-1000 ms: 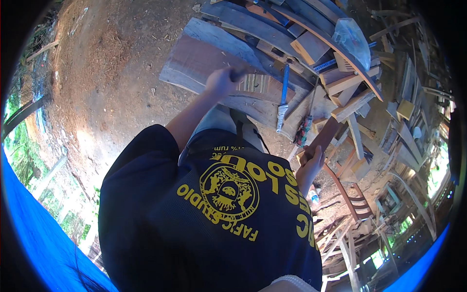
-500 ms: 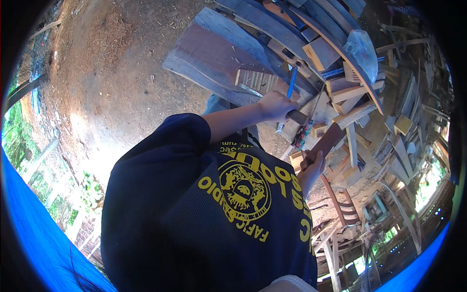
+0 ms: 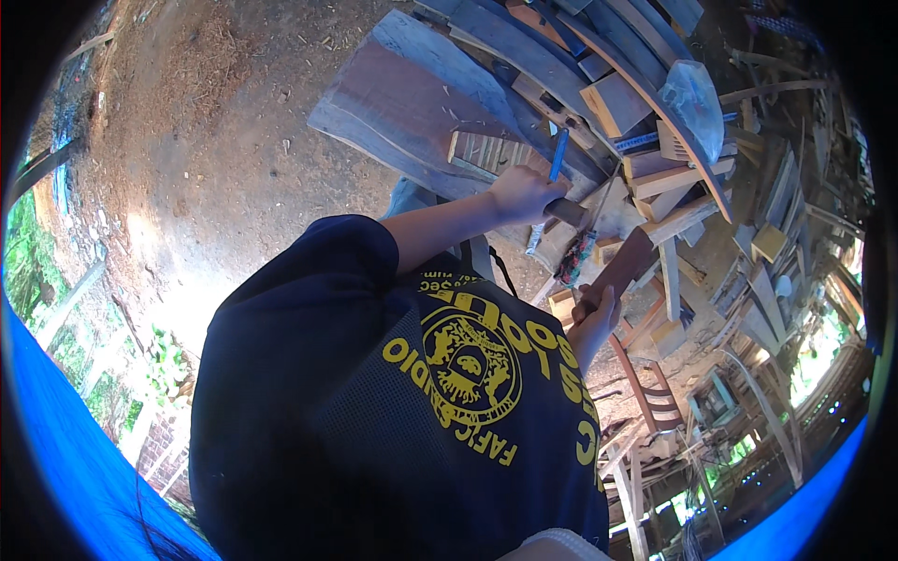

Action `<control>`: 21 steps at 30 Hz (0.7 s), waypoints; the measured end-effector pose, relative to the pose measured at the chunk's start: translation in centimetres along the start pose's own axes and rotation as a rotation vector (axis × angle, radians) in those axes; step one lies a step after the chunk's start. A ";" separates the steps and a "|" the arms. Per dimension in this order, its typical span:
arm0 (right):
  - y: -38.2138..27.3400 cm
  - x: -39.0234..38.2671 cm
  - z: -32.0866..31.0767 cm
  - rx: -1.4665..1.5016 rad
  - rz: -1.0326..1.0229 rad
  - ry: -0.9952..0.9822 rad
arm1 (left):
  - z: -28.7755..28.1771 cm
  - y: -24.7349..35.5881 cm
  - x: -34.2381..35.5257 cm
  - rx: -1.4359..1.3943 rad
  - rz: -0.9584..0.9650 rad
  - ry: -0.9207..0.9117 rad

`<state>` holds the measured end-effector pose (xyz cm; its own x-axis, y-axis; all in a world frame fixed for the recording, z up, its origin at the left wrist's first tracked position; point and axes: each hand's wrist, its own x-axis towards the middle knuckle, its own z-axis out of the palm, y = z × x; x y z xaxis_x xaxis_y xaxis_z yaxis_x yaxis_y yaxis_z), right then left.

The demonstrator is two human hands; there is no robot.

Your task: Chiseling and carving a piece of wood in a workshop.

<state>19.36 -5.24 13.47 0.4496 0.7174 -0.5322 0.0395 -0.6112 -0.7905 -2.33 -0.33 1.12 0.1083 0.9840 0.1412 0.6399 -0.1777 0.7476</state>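
My left hand (image 3: 527, 194) is closed on a small dark block (image 3: 567, 213), out over the jumble of timber near a blue-handled tool (image 3: 559, 151). Lower right, my right hand (image 3: 596, 320) grips a reddish-brown wooden piece (image 3: 618, 268), whose upper end is by a pale offcut. Above my left hand lies a striped wooden piece (image 3: 477, 147) on a wide slab with rough edges (image 3: 393, 98). A tool with a colorful bundled handle (image 3: 576, 260) sits between my hands.
Stacked planks (image 3: 524, 61) fill the top, with a plastic bag (image 3: 692, 103). Scrap wood (image 3: 767, 280) covers the right side, and a wooden chair frame (image 3: 655, 397) is at lower right. Dirt ground with shavings (image 3: 215, 112) spreads across the left.
Over the last second my left hand has swung right and down from the slab toward the piece in my right hand, uncovering the striped piece. My right hand has moved little.
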 end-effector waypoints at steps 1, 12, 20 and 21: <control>0.2 0.1 0.1 0.011 -0.022 0.000 | 0.0 0.0 0.0 -0.003 -0.002 -0.003; -9.3 -4.3 1.4 -0.049 -0.709 0.535 | -0.2 -0.6 0.5 -0.022 -0.059 0.009; -4.2 -4.5 5.9 -0.462 -0.314 -0.186 | -0.1 -4.0 -1.3 0.073 -0.170 -0.100; -4.1 -4.2 4.4 -0.352 -0.324 -0.175 | -0.3 -4.4 -2.1 0.081 -0.234 -0.161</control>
<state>13.42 -4.27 17.56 0.2092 0.9156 -0.3435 0.4643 -0.4021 -0.7891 -5.63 -1.60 -2.29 0.0661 0.9881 -0.1386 0.7193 0.0490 0.6929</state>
